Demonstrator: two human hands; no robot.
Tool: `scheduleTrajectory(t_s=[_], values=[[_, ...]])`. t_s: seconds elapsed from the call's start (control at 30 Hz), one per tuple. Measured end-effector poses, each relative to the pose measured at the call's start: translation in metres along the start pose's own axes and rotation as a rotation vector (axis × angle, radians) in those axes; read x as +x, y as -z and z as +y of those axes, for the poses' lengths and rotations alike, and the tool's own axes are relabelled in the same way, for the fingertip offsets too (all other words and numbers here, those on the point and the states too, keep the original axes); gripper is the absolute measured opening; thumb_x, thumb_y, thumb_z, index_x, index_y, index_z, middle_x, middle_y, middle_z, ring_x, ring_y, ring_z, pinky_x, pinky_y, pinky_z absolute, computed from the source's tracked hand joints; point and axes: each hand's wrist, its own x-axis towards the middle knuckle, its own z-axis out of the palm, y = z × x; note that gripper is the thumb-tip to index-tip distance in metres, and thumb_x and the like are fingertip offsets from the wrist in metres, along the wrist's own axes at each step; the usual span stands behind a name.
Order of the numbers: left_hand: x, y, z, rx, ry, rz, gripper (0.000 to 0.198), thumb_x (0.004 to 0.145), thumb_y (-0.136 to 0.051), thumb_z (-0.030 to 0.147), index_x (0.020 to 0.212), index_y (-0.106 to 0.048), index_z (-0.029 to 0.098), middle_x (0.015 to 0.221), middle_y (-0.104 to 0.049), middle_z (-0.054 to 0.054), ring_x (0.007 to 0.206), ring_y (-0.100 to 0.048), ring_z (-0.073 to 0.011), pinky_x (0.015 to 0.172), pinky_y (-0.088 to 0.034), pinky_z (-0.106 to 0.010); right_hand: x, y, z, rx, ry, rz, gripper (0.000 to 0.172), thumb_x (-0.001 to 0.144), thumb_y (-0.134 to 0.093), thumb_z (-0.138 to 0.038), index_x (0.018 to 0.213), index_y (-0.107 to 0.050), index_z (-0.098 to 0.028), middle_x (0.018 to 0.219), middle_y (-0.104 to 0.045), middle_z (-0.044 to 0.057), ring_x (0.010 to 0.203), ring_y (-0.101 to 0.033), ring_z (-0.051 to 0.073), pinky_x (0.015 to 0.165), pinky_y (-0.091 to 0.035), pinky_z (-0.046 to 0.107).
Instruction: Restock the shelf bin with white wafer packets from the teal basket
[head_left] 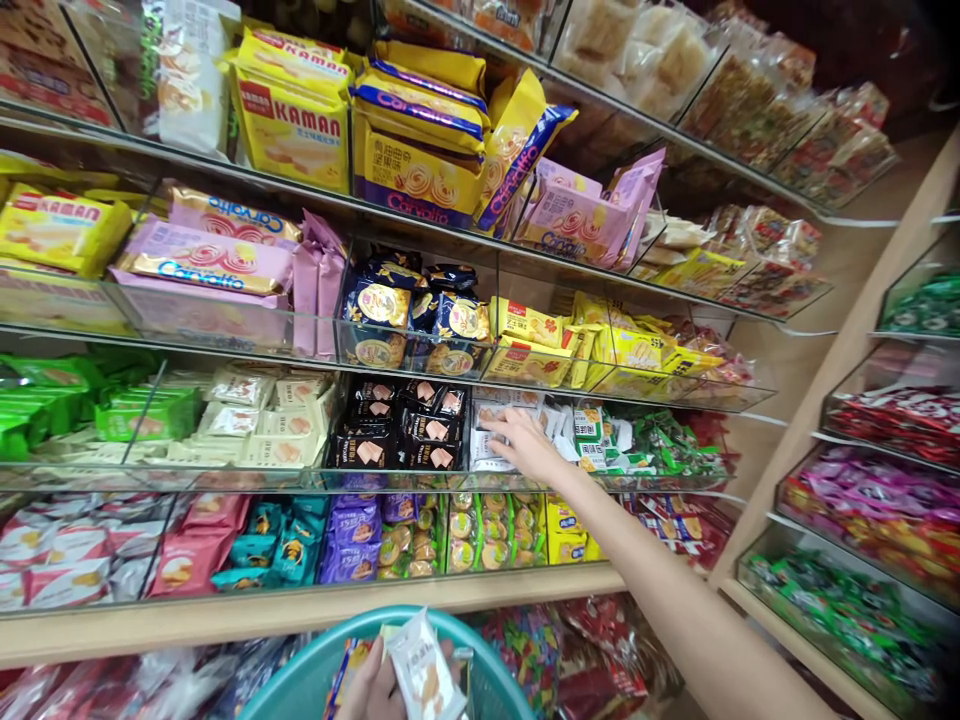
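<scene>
My right hand point(525, 445) reaches into a clear shelf bin and rests on small white snack packets point(489, 440), fingers curled over them. Black snack packets point(397, 430) fill the bin just to its left, and white-and-green packets point(592, 440) lie to its right. At the bottom edge my left hand point(375, 690) grips a white snack packet point(424, 670) showing a biscuit picture, held over a teal plastic basket point(315, 670). The basket holds another colourful packet, partly hidden.
Tiered clear shelves are full of snacks: yellow Kaman boxes point(300, 120), yellow and pink Carvatto packs point(420, 170), green packets point(90, 410), cream packets point(262, 420). A wooden shelf edge point(300, 605) runs below. More candy bins point(885, 500) stand on the right.
</scene>
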Motion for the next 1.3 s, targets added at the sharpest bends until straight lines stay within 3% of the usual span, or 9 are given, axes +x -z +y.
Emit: scheduleTrajectory(t_s=[0.13, 0.4, 0.57, 0.77, 0.87, 0.97, 1.07, 1.2, 1.3], values=[[-0.004, -0.01, 0.001, 0.004, 0.01, -0.004, 0.063, 0.09, -0.047, 0.021, 0.146, -0.021, 0.019, 0.133, -0.055, -0.019, 0.119, -0.055, -0.0306, 0.104, -0.036, -0.048, -0.002, -0.001, 0.0, -0.001, -0.005, -0.007, 0.03, 0.087, -0.053, -0.024, 0.115, -0.061, -0.021, 0.112, -0.056, 0.011, 0.108, -0.046, 0.028, 0.09, -0.038, 0.045], [-0.008, -0.027, 0.001, -0.092, 0.063, -0.178, 0.059, 0.09, -0.042, 0.025, 0.146, -0.024, 0.023, 0.135, -0.054, -0.013, 0.122, -0.052, -0.0293, 0.108, -0.031, -0.048, -0.009, 0.001, -0.001, 0.029, -0.005, -0.018, 0.023, 0.086, -0.055, -0.022, 0.109, -0.057, -0.02, 0.114, -0.059, 0.009, 0.108, -0.046, 0.027, 0.091, -0.038, 0.044], [-0.007, -0.029, -0.003, -0.077, 0.065, -0.142, 0.059, 0.089, -0.044, 0.025, 0.145, -0.027, 0.024, 0.134, -0.055, -0.013, 0.121, -0.053, -0.0297, 0.108, -0.031, -0.048, -0.009, 0.003, 0.001, 0.041, 0.018, -0.011, 0.017, 0.086, -0.054, -0.021, 0.103, -0.057, -0.021, 0.109, -0.062, 0.007, 0.106, -0.048, 0.025, 0.091, -0.037, 0.043], [-0.006, -0.023, -0.001, -0.085, 0.058, -0.129, 0.057, 0.09, -0.041, 0.024, 0.145, -0.026, 0.022, 0.133, -0.056, -0.014, 0.121, -0.053, -0.0298, 0.108, -0.031, -0.049, -0.011, 0.004, 0.006, 0.004, 0.054, -0.017, 0.028, 0.086, -0.054, -0.018, 0.113, -0.056, -0.021, 0.114, -0.06, 0.009, 0.108, -0.047, 0.028, 0.091, -0.037, 0.043], [-0.006, -0.019, -0.001, -0.095, 0.065, -0.137, 0.057, 0.091, -0.04, 0.023, 0.146, -0.025, 0.022, 0.133, -0.055, -0.013, 0.122, -0.052, -0.03, 0.108, -0.031, -0.05, -0.012, 0.007, 0.006, -0.042, 0.086, -0.016, 0.022, 0.087, -0.053, -0.02, 0.108, -0.06, -0.022, 0.109, -0.061, 0.009, 0.104, -0.048, 0.027, 0.089, -0.037, 0.043], [-0.004, -0.017, -0.003, -0.075, 0.065, -0.07, 0.056, 0.09, -0.044, 0.022, 0.144, -0.029, 0.02, 0.132, -0.057, -0.015, 0.12, -0.053, -0.0306, 0.107, -0.033, -0.048, -0.014, 0.01, 0.007, -0.054, 0.101, -0.005, 0.018, 0.088, -0.052, -0.022, 0.103, -0.062, -0.022, 0.106, -0.061, 0.008, 0.103, -0.049, 0.026, 0.089, -0.036, 0.041], [-0.003, -0.015, -0.005, -0.042, 0.071, 0.022, 0.056, 0.089, -0.049, 0.021, 0.142, -0.033, 0.019, 0.129, -0.059, -0.016, 0.119, -0.054, -0.0311, 0.106, -0.036, -0.048, -0.017, 0.014, 0.008, -0.044, 0.122, 0.043, 0.018, 0.089, -0.052, -0.023, 0.105, -0.061, -0.022, 0.105, -0.062, 0.008, 0.103, -0.049, 0.025, 0.088, -0.036, 0.039], [-0.001, -0.01, -0.005, -0.03, 0.07, 0.01, 0.057, 0.089, -0.05, 0.021, 0.143, -0.032, 0.023, 0.127, -0.062, -0.013, 0.119, -0.055, -0.03, 0.105, -0.035, -0.049, -0.023, 0.025, 0.008, -0.036, 0.143, 0.132, 0.019, 0.089, -0.053, -0.025, 0.106, -0.06, -0.022, 0.104, -0.062, 0.008, 0.101, -0.05, 0.025, 0.084, -0.037, 0.038], [-0.002, -0.006, -0.009, 0.016, 0.064, 0.035, 0.05, 0.089, -0.049, 0.024, 0.138, -0.042, 0.016, 0.118, -0.067, -0.017, 0.115, -0.059, -0.0311, 0.103, -0.037, -0.051, -0.031, 0.036, 0.006, -0.023, 0.162, 0.225, 0.02, 0.089, -0.052, -0.025, 0.107, -0.06, -0.022, 0.103, -0.063, 0.007, 0.1, -0.051, 0.024, 0.084, -0.037, 0.038]])
